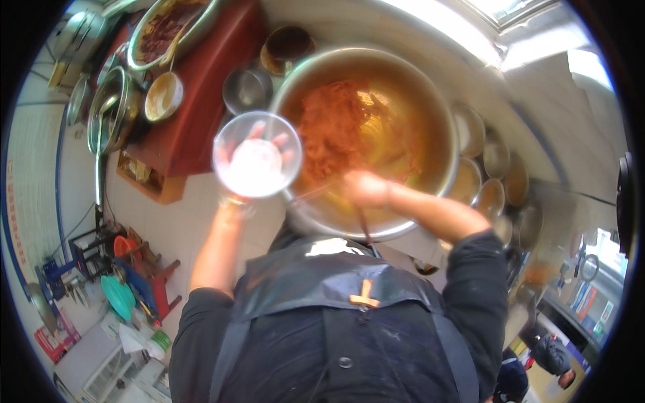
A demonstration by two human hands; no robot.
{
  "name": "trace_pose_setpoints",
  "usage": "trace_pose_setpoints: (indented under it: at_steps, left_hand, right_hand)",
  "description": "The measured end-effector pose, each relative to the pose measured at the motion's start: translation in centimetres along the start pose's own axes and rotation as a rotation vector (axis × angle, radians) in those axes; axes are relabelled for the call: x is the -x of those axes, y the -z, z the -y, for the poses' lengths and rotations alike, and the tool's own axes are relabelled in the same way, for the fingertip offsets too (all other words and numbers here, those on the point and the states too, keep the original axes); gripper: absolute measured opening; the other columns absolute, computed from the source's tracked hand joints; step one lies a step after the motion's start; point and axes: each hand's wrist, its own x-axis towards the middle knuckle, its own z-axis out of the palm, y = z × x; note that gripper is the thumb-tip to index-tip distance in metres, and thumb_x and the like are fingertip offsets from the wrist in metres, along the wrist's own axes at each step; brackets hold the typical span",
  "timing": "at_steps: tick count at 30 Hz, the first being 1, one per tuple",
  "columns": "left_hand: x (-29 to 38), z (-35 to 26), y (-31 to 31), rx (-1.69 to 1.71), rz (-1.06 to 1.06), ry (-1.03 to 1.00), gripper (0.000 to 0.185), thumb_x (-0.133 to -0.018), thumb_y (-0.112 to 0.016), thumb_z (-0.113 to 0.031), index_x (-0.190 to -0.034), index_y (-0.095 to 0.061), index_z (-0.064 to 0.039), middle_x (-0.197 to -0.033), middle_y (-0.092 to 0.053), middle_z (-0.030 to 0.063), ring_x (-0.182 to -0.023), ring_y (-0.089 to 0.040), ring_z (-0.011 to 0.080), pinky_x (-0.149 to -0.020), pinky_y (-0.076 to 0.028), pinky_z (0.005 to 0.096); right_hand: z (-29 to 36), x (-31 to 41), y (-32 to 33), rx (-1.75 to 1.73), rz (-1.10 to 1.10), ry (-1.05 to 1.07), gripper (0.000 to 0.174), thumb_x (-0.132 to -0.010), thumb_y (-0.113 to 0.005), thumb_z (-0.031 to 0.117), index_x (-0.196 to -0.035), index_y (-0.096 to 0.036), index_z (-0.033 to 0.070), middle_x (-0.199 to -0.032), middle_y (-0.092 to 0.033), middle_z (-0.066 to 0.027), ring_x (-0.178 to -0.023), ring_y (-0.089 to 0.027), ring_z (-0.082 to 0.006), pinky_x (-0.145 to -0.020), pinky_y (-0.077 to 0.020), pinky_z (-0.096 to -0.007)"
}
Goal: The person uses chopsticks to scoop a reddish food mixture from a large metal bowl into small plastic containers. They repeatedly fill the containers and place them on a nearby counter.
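Note:
My left hand (258, 132) supports a clear bowl (294, 169) from beneath, its fingers showing through the wall. White powder or granules (256, 163) lie in the bowl. Just right of it stands a wide metal basin (438, 106). Reddish-orange meat-like strips (332, 126) are heaped in the basin's left half, with yellowish, shiny liquid (388, 126) to their right. My right hand (367, 189) is blurred over the basin's near side with its fingers curled; what it holds, if anything, cannot be made out. A dark strip (364, 221) shows below that hand.
A red-covered table (211, 101) at upper left bears an oval tub of dark red pieces (166, 35) and a small white bowl (164, 95). A metal bowl (248, 90) sits beside the basin. Several round containers (491, 196) line the right. Another person (552, 355) is at lower right.

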Motion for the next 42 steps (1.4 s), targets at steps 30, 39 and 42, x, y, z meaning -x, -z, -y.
trace_pose_setpoints:
  at_steps: [30,39,42]
  left_hand:
    - [-8.4,-8.2,1.9,-0.028,-0.048,0.274,0.08,-0.081,-0.051,-0.072,-0.138,-0.047,-0.016,-0.136,-0.05,0.0229,-0.118,-0.052,0.0473,-0.095,-0.044,0.0639]
    - [-9.2,-7.8,3.1,-0.022,0.018,0.325,0.077,-0.083,-0.049,-0.071,-0.138,-0.046,-0.016,-0.138,-0.047,0.0231,-0.116,-0.053,0.049,-0.096,-0.043,0.0656]
    - [-9.3,-8.1,2.9,-0.044,-0.018,0.304,0.076,-0.084,-0.048,-0.071,-0.137,-0.047,-0.016,-0.139,-0.046,0.0238,-0.117,-0.052,0.0495,-0.096,-0.042,0.0662]
  right_hand:
    - [-14.0,0.5,-6.3,-0.916,-1.769,-1.002,0.024,-0.099,-0.053,0.021,-0.109,-0.059,0.0,-0.096,-0.064,-0.0137,-0.054,-0.064,-0.0205,-0.049,-0.0565,-0.0297]
    - [-14.2,-1.3,-6.0,-1.028,-1.787,-1.128,0.03,-0.1,-0.051,0.026,-0.106,-0.06,-0.002,-0.086,-0.063,-0.0138,-0.056,-0.064,-0.0234,-0.05,-0.0575,-0.0331]
    - [-13.9,-0.6,-6.5,-1.303,-1.91,-1.088,0.031,-0.1,-0.051,0.027,-0.106,-0.059,-0.002,-0.081,-0.063,-0.0135,-0.056,-0.064,-0.0248,-0.051,-0.0578,-0.0337]
